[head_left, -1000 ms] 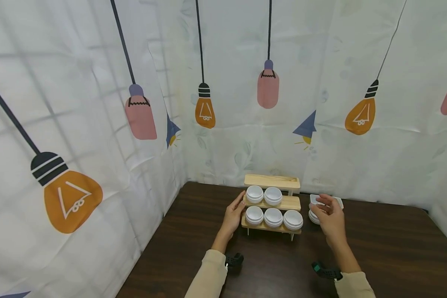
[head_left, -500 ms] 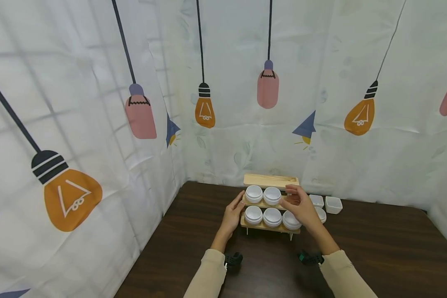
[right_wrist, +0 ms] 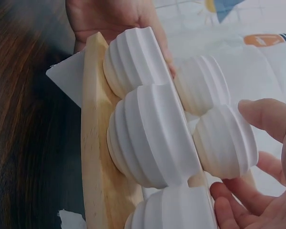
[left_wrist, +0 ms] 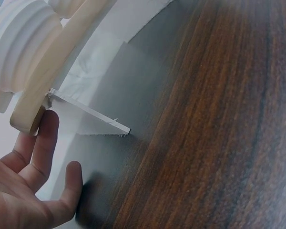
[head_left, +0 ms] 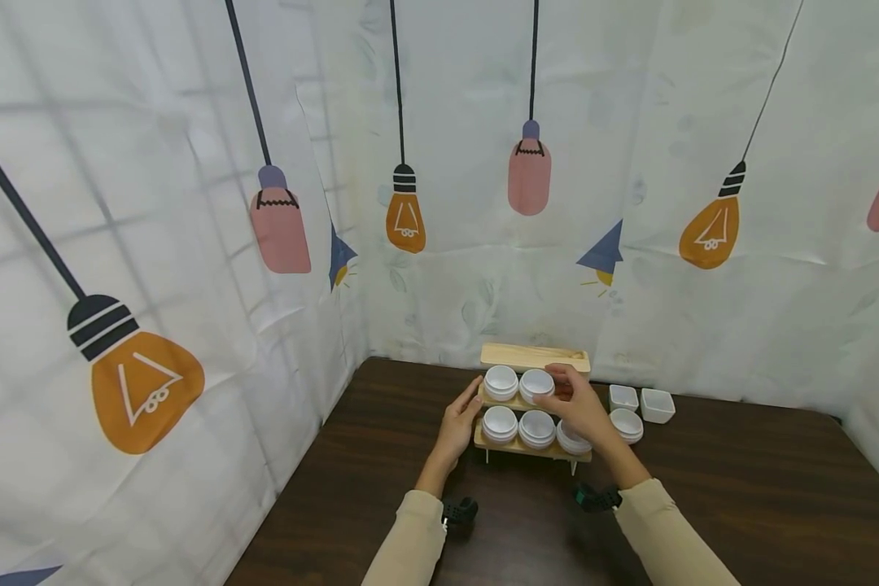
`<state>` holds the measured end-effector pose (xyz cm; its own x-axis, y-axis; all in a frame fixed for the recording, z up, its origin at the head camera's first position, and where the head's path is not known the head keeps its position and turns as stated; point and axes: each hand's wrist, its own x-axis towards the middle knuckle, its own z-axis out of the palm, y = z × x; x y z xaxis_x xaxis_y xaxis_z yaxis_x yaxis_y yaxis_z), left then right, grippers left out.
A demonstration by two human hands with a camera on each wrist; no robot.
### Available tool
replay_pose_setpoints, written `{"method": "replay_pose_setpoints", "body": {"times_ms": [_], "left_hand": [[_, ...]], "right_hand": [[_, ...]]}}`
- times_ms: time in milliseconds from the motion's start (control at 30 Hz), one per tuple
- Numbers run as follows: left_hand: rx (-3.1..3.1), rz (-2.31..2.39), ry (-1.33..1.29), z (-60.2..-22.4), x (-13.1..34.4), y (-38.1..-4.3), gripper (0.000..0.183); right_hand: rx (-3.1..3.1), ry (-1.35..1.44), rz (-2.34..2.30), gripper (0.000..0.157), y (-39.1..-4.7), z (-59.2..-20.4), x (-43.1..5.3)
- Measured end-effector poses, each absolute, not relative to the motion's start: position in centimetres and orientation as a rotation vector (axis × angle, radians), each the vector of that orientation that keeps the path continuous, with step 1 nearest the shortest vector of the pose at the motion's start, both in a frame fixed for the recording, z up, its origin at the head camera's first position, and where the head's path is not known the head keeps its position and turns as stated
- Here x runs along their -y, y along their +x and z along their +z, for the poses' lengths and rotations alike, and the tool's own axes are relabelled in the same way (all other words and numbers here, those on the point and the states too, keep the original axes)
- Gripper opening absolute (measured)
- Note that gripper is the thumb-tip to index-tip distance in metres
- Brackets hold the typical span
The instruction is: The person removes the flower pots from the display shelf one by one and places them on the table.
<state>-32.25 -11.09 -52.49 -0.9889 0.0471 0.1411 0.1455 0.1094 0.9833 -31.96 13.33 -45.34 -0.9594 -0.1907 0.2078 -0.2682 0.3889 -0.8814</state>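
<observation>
A three-tier wooden rack (head_left: 573, 400) holds several small white ribbed bowls. My left hand (head_left: 454, 423) is at the rack's left end; in the left wrist view its fingertips (left_wrist: 48, 125) touch the end of the lower shelf board (left_wrist: 62, 62), with the thumb apart from it. My right hand (head_left: 575, 407) is at the right-hand bowl (head_left: 533, 381) of the middle tier. In the right wrist view the thumb is at the rim of this bowl (right_wrist: 224, 143) and the fingers curl below it. The right hand partly hides the front tier's right bowl (head_left: 570, 439).
To the right of the rack, a round white bowl (head_left: 627, 425) and two small square white dishes (head_left: 623, 397) stand on the dark wood table (head_left: 762, 488). The top board (head_left: 531, 356) is close to the printed curtain (head_left: 439, 309) behind.
My right hand has moved left from beside the dishes on the table to the middle tier's right bowl, and now grips it. The left hand stays at the rack's left end.
</observation>
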Motion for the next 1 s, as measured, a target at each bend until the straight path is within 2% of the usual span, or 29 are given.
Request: {"method": "replay_pose_setpoints", "body": {"times_ms": [1000], "left_hand": [[2.273, -2.049, -0.199, -52.54, 11.01, -32.33, 0.046]], "right_hand": [[2.654, 0.339, 1.569, 0.061, -32.36, -45.38, -12.75]]}}
